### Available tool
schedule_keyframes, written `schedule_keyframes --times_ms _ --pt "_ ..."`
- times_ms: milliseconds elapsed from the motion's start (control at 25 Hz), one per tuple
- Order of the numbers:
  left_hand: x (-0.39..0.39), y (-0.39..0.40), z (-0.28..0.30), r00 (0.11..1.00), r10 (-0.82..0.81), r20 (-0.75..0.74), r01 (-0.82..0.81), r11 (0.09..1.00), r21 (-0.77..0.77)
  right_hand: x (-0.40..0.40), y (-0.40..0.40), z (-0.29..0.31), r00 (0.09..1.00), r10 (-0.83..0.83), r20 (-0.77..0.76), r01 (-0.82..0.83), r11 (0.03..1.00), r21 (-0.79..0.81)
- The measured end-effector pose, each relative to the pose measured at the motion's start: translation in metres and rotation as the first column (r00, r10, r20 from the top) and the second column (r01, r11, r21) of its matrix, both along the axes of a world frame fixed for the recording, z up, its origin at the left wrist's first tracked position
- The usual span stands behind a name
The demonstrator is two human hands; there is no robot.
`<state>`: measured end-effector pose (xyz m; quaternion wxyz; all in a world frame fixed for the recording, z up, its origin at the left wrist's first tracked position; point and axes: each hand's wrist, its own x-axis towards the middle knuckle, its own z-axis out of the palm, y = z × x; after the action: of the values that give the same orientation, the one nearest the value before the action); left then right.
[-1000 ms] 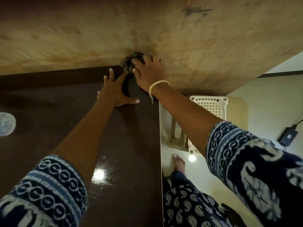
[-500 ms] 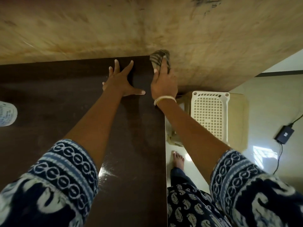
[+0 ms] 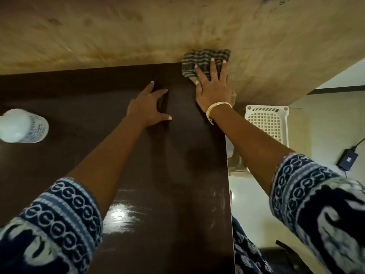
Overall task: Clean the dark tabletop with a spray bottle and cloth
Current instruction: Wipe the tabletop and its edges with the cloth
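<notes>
The dark brown tabletop (image 3: 98, 107) runs from the left edge to a straight right edge, with its far edge against a stained tan wall. My right hand (image 3: 214, 87) presses flat, fingers spread, on a striped dark cloth (image 3: 201, 58) at the table's far right corner, where the cloth spreads against the wall. My left hand (image 3: 149, 107) rests flat on the tabletop just left of it, fingers straight. A white spray bottle (image 3: 23, 125) stands on the table at the far left.
The tan wall (image 3: 138, 30) bounds the table's far side. A cream plastic basket (image 3: 266, 121) stands on the pale floor right of the table. A black power adapter (image 3: 346, 160) with its cable lies farther right. My patterned clothing fills the lower right.
My right hand has flattened out and the bunched cloth now lies spread wider at the corner. My left hand has stayed flat on the tabletop. The view has shifted, bringing more of the bottle in.
</notes>
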<state>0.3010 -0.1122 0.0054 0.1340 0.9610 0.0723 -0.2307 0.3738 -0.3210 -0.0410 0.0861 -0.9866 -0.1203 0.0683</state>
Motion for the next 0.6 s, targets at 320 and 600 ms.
schedule_keyframes --times_ms 320,600 --pt "-0.046 0.033 0.007 0.997 -0.017 0.081 0.016 1.000 0.022 -0.140 -0.020 -0.003 0.743 0.663 0.097 -0.660 0.749 -0.057" --pt "-0.067 0.103 0.004 0.991 0.135 -0.002 -0.135 0.991 0.000 -0.037 0.037 0.000 0.994 -0.082 0.075 0.081 0.997 0.022"
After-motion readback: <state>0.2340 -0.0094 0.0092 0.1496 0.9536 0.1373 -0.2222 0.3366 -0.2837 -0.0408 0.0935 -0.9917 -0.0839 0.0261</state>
